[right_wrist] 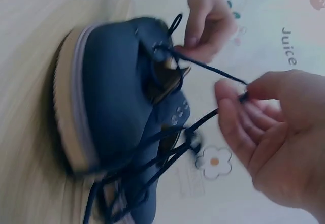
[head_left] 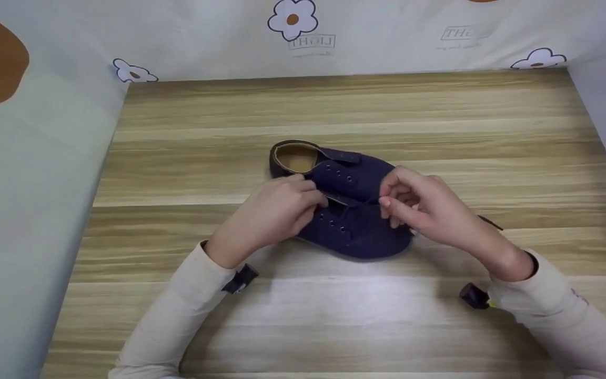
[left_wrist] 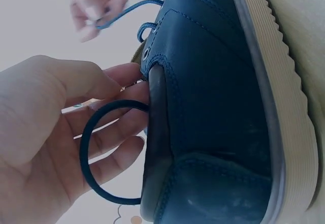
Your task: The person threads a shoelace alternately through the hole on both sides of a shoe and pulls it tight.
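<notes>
Two navy lace-up shoes lie side by side, toes to the right: a nearer shoe (head_left: 369,239) and a farther shoe (head_left: 371,171). My left hand (head_left: 284,205) is at the nearer shoe's opening, fingers curled at the edge beside the eyelets; the exact grip is partly hidden. A loop of dark cord (left_wrist: 87,168) sticks out of the opening in front of those fingers. Above the toe, my right hand (head_left: 424,208) pinches a dark blue shoelace (right_wrist: 218,71) between thumb and fingers. That lace runs taut from the nearer shoe's eyelets.
More dark lace (right_wrist: 152,183) trails loosely over the shoes, and a lace end (head_left: 491,222) shows beyond the right wrist. Beneath is a wood-grain table (head_left: 203,158). A pale patterned cloth (head_left: 219,42) borders its back and sides.
</notes>
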The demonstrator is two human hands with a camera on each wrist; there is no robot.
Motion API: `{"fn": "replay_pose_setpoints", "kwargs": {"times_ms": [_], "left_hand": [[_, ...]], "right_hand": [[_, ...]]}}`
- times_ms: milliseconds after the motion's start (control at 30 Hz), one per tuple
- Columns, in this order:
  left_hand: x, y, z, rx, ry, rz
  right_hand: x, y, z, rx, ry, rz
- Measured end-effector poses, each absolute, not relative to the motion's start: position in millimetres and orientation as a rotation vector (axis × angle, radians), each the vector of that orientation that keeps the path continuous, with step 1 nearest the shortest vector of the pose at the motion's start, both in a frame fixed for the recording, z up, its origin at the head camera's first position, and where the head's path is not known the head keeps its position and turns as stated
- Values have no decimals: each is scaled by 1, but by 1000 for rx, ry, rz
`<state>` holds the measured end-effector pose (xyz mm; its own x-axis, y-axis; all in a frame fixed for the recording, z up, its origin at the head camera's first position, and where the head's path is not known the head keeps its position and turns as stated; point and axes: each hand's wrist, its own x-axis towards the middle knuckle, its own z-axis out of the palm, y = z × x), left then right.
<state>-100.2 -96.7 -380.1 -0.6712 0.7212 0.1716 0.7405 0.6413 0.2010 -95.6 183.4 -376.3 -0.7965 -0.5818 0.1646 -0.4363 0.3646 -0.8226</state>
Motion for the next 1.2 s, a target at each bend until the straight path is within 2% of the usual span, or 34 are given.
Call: {"fn": "replay_pose_setpoints", "kwargs": {"times_ms": [267,367,533,767,1000,1200], "left_hand": [[-95,-89,-377,-1279,-2642,-645],[-94,-85,-376,-1337,-2606,-693],[-93,-80,-379,-1397,-2494,-772],[-92,-77,-384,-1313,-2338,-854],[-93,-78,-386,-1258,-2355,-1037],[-94,-78,-385,-1291,-2315,-1484]], "right_hand": [[-87,166,-369,-1348,2022,-1780],[-86,162,-371,-1421,1826,-1857],[-85,158,-374,-1404,1721,-1886],[-84,158,-374,-1273,1824,-1885],[-87,157,-388,-1021,2332,-1601],[-89,154,-406,-1144,2600,-1321]]}}
